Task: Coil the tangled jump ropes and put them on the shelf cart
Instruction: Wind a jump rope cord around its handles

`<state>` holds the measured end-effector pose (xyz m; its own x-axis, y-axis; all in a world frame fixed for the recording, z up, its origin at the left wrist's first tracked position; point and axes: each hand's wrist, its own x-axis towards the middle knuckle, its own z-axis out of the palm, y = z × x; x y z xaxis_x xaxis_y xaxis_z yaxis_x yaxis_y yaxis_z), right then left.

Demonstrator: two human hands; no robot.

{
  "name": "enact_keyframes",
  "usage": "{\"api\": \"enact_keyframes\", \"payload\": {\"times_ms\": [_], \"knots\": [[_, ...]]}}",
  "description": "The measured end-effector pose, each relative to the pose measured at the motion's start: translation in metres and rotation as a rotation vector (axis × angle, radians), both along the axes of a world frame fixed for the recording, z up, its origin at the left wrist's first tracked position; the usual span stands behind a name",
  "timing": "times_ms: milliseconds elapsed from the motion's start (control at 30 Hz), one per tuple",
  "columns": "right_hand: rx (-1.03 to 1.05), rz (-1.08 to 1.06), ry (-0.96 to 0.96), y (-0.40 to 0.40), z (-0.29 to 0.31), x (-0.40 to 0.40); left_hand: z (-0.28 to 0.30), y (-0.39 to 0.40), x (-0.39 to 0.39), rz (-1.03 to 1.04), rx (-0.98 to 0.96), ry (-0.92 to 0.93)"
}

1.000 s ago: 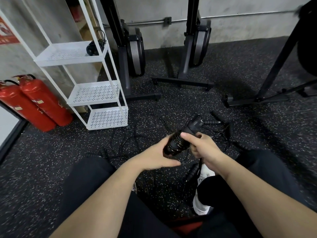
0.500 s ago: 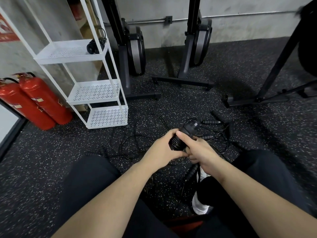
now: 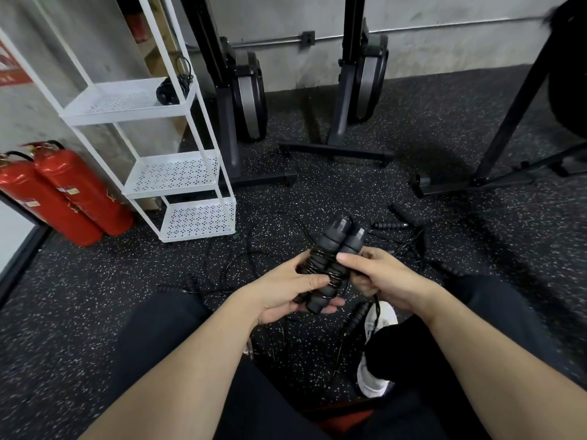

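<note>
Hands are both busy on one bundle: a pair of black foam jump-rope handles lying side by side with thin black cord wound round their middle. The left hand cradles the lower end from underneath, thumb pressed across the wraps, fingers curled under. The right hand pinches the bundle from the other side, thumb on the upper handle, with a loose tail of cord dropping below it toward the white sneaker.

Long axis of the bundle runs from the left palm up and away, tipped toward the far right. The white three-tier perforated metal shelf cart stands up and to the left, so the left hand is nearer to it, I'd say. A coiled black rope already sits at the right edge of its top shelf. More tangled black ropes lie on the speckled rubber floor between cart and knees. Tail probably needs tucking first.
</note>
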<state>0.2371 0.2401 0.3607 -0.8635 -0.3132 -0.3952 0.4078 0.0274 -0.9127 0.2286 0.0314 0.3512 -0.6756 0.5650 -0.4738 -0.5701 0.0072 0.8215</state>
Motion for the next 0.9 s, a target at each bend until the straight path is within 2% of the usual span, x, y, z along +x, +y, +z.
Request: {"api": "enact_keyframes", "payload": {"times_ms": [133, 400, 600, 800, 900], "knots": [[0.047, -0.063, 0.065, 0.000, -0.004, 0.002, -0.002, 0.001, 0.001, -0.008, -0.076, 0.040], [0.159, -0.258, 0.098, -0.008, -0.012, 0.001, -0.013, 0.002, -0.004, 0.080, -0.388, 0.376], [0.218, -0.381, 0.077, -0.018, -0.016, 0.002, -0.004, 0.008, 0.001, -0.025, -0.571, 0.562], [0.191, -0.406, 0.066, -0.028, -0.017, 0.005, -0.010, 0.033, 0.014, 0.053, -0.796, 0.627], [0.205, -0.375, 0.070, -0.031, -0.017, 0.007, -0.015, 0.036, 0.013, 0.061, -0.822, 0.642]]}}
